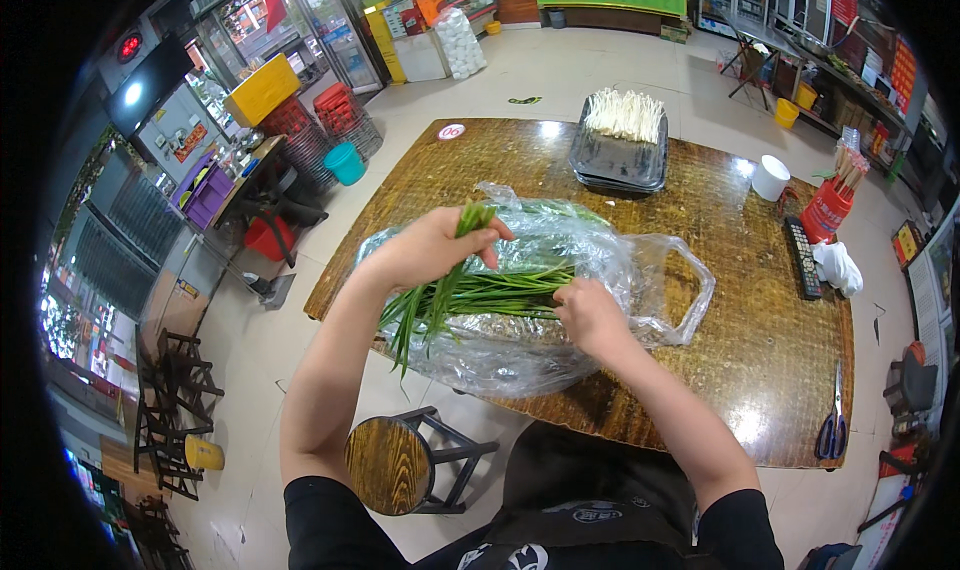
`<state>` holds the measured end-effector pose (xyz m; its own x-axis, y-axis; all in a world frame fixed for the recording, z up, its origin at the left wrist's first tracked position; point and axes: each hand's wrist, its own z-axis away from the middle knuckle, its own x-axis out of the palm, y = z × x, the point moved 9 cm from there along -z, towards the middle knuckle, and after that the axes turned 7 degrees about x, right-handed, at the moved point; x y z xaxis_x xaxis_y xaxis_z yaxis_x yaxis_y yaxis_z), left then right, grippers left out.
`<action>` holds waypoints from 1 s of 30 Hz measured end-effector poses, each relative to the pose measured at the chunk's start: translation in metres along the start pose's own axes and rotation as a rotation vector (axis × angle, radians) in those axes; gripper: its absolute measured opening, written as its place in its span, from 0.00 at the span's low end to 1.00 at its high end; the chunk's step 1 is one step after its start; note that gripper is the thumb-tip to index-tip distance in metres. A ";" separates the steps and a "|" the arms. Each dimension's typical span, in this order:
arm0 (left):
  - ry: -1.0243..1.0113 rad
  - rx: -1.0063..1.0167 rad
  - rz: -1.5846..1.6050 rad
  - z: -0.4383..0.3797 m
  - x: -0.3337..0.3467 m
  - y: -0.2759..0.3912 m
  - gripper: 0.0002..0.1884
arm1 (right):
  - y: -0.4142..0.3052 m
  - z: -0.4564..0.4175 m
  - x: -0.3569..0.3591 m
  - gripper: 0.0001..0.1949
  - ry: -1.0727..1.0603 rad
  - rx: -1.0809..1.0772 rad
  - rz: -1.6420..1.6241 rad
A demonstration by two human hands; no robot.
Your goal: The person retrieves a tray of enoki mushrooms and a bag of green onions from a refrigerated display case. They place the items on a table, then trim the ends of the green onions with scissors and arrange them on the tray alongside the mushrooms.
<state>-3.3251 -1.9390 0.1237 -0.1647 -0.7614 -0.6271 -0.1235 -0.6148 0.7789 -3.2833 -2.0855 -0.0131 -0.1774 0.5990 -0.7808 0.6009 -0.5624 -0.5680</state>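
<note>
A clear plastic bag lies opened out on the wooden table, with long green garlic chives across it. My left hand is raised over the bag's left part, closed around a small bunch of chives whose leaves hang down. On the right, my right hand has its fingers curled at the other end of the chives on the bag; whether it pinches any is hidden. Beyond the bag, enoki mushrooms lie on stacked black plastic trays.
Scissors lie at the table's near right corner. Along the right side are a remote control, a white roll, a red container of skewers and a crumpled white tissue or bag. A round wooden stool stands by the near edge.
</note>
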 end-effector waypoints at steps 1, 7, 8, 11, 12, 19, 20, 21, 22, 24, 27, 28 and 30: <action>0.019 -0.018 -0.031 0.003 -0.005 0.006 0.13 | 0.002 0.005 0.012 0.09 0.022 -0.034 0.129; 0.071 -0.007 -0.157 0.013 -0.013 0.024 0.12 | -0.002 0.013 0.020 0.04 0.144 -0.102 0.204; 0.056 -0.042 -0.196 0.015 -0.008 0.028 0.12 | -0.001 0.013 0.019 0.05 0.148 -0.103 0.195; -0.044 -0.084 -0.294 0.011 0.007 0.002 0.12 | -0.005 0.013 0.017 0.04 0.078 -0.038 0.114; -0.069 -0.063 -0.250 0.010 0.012 0.000 0.12 | -0.005 0.012 0.012 0.05 0.021 0.005 -0.016; -0.186 -0.117 -0.276 -0.005 0.048 -0.027 0.18 | -0.024 0.007 -0.038 0.07 -0.061 0.208 -0.586; -0.184 -0.124 -0.260 -0.007 0.048 -0.028 0.18 | -0.023 0.005 -0.043 0.07 -0.043 0.228 -0.645; -0.186 -0.126 -0.245 -0.011 0.049 -0.028 0.18 | -0.018 0.002 -0.044 0.08 -0.038 0.240 -0.726; -0.187 -0.128 -0.230 -0.014 0.050 -0.027 0.18 | -0.010 -0.001 -0.043 0.08 -0.033 0.251 -0.807; -0.136 -0.201 -0.125 -0.015 0.044 -0.028 0.17 | 0.000 -0.004 -0.040 0.07 -0.032 0.297 -0.968; -0.062 -0.223 0.020 -0.016 0.033 -0.037 0.15 | 0.012 -0.002 -0.040 0.06 -0.022 0.402 -1.125; -0.033 -0.219 0.069 -0.016 0.029 -0.036 0.14 | 0.016 -0.002 -0.040 0.06 -0.039 0.395 -1.187; 0.052 -0.212 0.125 -0.015 0.017 -0.038 0.12 | 0.022 -0.002 -0.042 0.06 -0.028 0.416 -1.199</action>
<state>-3.3089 -1.9319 0.0831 -0.1142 -0.8404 -0.5298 0.1035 -0.5405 0.8350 -3.2605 -2.1220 0.0080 -0.4579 0.8450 0.2760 -0.2364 0.1836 -0.9542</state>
